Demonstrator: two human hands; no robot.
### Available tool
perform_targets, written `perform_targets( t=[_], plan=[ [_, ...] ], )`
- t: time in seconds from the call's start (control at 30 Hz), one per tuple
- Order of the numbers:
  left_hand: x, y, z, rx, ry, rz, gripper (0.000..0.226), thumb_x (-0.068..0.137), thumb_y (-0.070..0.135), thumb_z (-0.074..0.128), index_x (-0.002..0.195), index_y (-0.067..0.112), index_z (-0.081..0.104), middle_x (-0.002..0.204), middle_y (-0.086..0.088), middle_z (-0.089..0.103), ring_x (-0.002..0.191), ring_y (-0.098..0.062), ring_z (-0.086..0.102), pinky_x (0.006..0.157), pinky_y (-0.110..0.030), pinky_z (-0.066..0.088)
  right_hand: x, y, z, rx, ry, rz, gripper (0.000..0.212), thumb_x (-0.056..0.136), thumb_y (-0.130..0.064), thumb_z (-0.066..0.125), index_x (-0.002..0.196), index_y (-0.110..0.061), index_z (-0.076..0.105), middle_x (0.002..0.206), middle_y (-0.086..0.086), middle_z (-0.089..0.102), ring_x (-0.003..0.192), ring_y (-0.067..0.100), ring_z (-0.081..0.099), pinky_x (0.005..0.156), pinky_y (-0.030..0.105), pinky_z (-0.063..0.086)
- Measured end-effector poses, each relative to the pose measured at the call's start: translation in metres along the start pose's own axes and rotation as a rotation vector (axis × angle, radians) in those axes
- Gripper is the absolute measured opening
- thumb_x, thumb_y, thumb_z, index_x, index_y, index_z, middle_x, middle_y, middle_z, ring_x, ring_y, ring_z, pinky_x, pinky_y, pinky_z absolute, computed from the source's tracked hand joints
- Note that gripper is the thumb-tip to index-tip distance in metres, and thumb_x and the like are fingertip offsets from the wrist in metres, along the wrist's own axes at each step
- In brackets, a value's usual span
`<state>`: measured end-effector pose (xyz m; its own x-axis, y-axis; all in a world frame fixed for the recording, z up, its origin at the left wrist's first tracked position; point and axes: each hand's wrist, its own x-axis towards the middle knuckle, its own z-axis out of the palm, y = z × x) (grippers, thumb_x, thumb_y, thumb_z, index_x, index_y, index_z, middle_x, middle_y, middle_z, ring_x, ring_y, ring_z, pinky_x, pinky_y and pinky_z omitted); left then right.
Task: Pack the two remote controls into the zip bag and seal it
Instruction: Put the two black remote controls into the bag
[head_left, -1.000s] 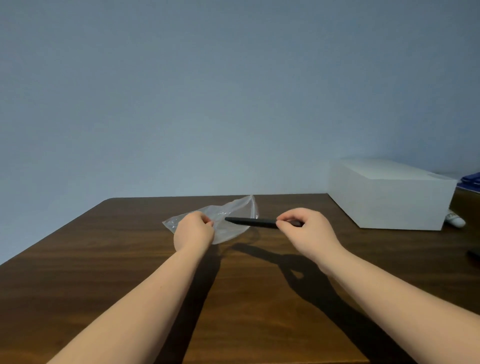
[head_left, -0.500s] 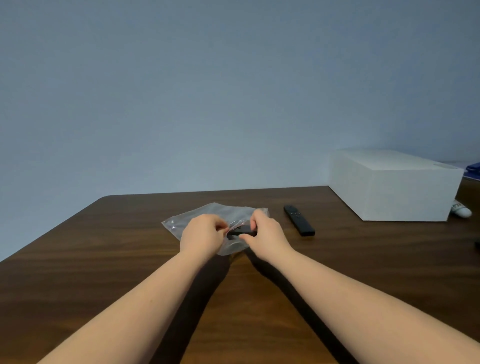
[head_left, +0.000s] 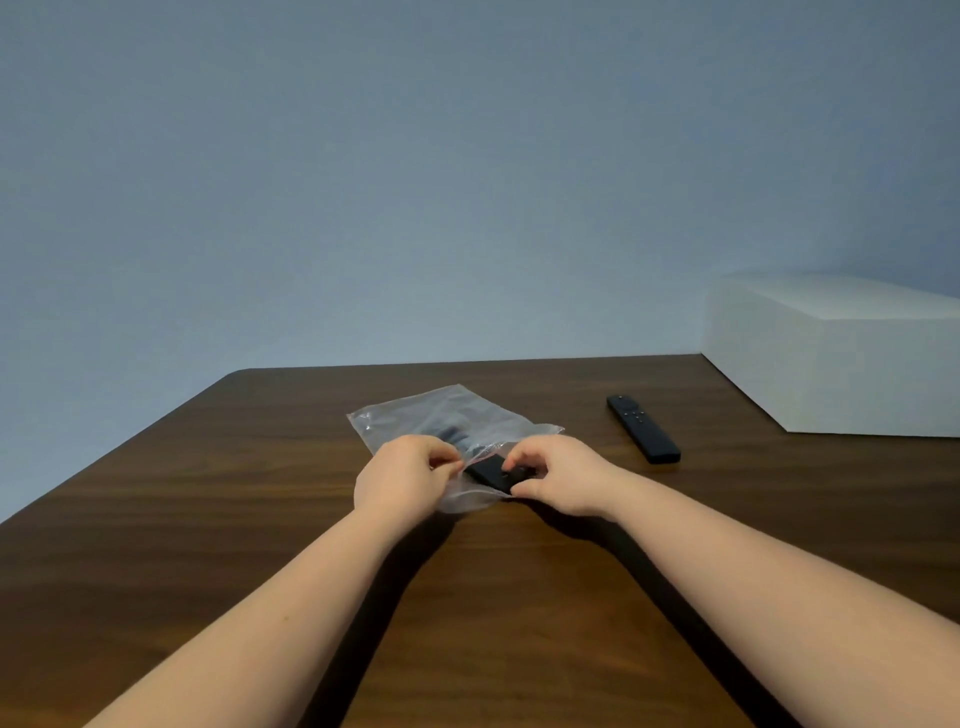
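A clear zip bag (head_left: 441, 415) lies flat on the dark wooden table (head_left: 234, 509), its mouth toward me. A black remote control (head_left: 491, 474) is mostly inside the bag, its near end sticking out at the mouth. My left hand (head_left: 402, 475) pinches the bag's near edge. My right hand (head_left: 558, 475) has its fingertips closed on the remote's near end. A second black remote (head_left: 643, 428) lies bare on the table to the right of the bag, apart from both hands.
A large white box (head_left: 841, 358) stands at the back right of the table. A plain blue-grey wall rises behind the table's far edge.
The black remote in my right hand has gone from outside the bag to mostly inside it. Both hands have closed in at the bag's mouth, and the bag now lies flatter.
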<state>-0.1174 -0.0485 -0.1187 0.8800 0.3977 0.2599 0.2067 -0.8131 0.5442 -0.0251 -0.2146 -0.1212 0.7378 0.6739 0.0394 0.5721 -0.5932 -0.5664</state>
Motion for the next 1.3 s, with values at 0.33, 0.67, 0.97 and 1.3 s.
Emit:
perform_targets(
  t=[0.33, 0.67, 0.97, 1.3],
  plan=[
    [0.005, -0.011, 0.001, -0.063, -0.001, -0.015, 0.011, 0.084, 0.029, 0.064, 0.086, 0.030, 0.075, 0.083, 0.012, 0.070, 0.086, -0.010, 0.066, 0.081, -0.039, 0.058, 0.024, -0.017, 0.029, -0.137, 0.197, -0.086, 0.015, 0.084, -0.030, 0.066, 0.097, -0.023, 0.060, 0.099, -0.003, 0.066, 0.089, 0.019, 0.060, 0.076, 0.037, 0.054],
    [0.011, -0.021, 0.005, -0.126, 0.036, -0.043, 0.009, 0.081, 0.029, 0.067, 0.085, 0.028, 0.075, 0.086, 0.010, 0.073, 0.087, -0.010, 0.065, 0.082, -0.040, 0.057, 0.050, -0.029, 0.036, -0.273, 0.167, 0.092, 0.027, 0.096, -0.030, 0.048, 0.121, -0.028, 0.059, 0.118, 0.006, 0.064, 0.102, 0.028, 0.060, 0.076, 0.036, 0.049],
    [0.008, -0.022, 0.009, -0.128, 0.064, -0.039, 0.010, 0.082, 0.029, 0.066, 0.085, 0.028, 0.075, 0.092, 0.009, 0.074, 0.089, -0.011, 0.065, 0.080, -0.035, 0.055, 0.027, -0.018, 0.036, -0.215, 0.302, -0.022, 0.029, 0.092, -0.015, 0.044, 0.112, -0.026, 0.062, 0.108, 0.002, 0.069, 0.094, 0.024, 0.062, 0.077, 0.040, 0.056],
    [0.012, -0.008, -0.001, -0.077, -0.031, -0.005, 0.012, 0.082, 0.022, 0.063, 0.071, 0.026, 0.064, 0.076, 0.007, 0.067, 0.079, -0.018, 0.064, 0.074, -0.035, 0.054, -0.020, 0.035, -0.012, -0.262, 0.513, 0.118, 0.036, 0.093, -0.031, 0.052, 0.128, -0.023, 0.053, 0.127, 0.004, 0.058, 0.121, 0.023, 0.047, 0.096, 0.040, 0.046]
  ],
)
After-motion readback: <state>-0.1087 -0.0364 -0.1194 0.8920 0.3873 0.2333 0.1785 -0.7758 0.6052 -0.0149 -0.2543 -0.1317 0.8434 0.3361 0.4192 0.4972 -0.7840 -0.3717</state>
